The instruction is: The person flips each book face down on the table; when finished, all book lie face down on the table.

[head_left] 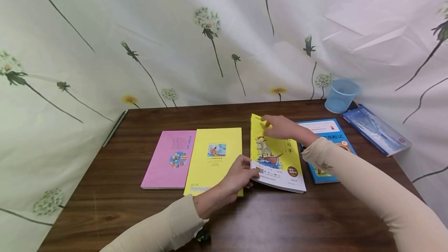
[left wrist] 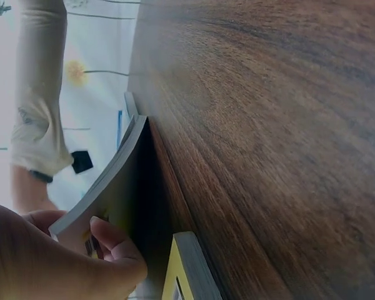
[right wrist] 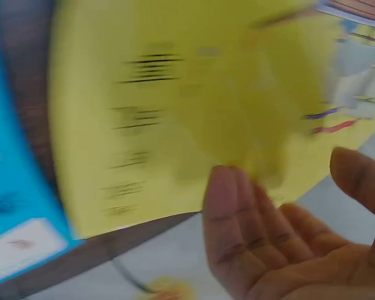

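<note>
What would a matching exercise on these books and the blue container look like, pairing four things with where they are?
1. pink book
2. ship-cover book
3. blue container
4. plainer yellow book

A. pinched by the left hand
B. between two other books
C. leftmost of the books
D. at the table's back right

Pairs: 1-C, 2-A, 3-D, 4-B

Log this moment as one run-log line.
left hand: grips ship-cover book by near left corner | book: left side raised | right hand: at far end, contact unclear | blue book: to its right
</note>
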